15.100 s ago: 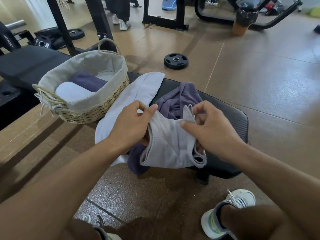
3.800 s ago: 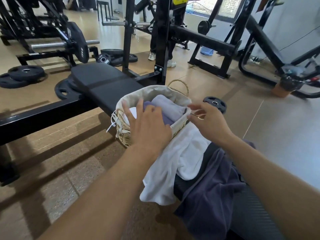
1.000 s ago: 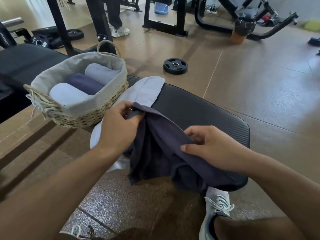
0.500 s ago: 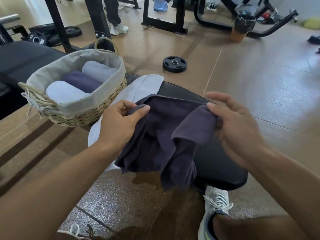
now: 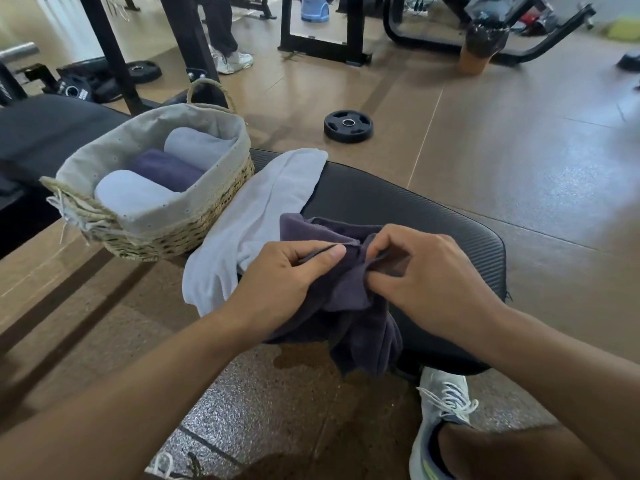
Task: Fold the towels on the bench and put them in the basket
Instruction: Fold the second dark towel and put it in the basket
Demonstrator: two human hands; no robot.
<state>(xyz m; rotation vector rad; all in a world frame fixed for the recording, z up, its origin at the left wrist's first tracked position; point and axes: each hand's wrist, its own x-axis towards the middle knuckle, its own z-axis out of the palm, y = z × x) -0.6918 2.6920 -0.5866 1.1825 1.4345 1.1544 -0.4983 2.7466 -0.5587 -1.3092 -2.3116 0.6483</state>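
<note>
Pinching dark towel (image 5: pixel 349 299) | left hand (image 5: pixel 284 275) | right hand (image 5: pixel 422 271) | bench (image 5: pixel 433 230)

Single view, head-worn wide-angle camera: looks forward and steeply down from close above the bench (image 5: pixel 398 206), both forearms entering from the bottom edge, the basket (image 5: pixel 194 220) at near left, the gym floor (image 5: pixel 502 150) and equipment receding toward the top edge with bowed margins.

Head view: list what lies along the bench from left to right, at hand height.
basket → white towel → left hand → dark purple towel → right hand → bare bench pad
</note>
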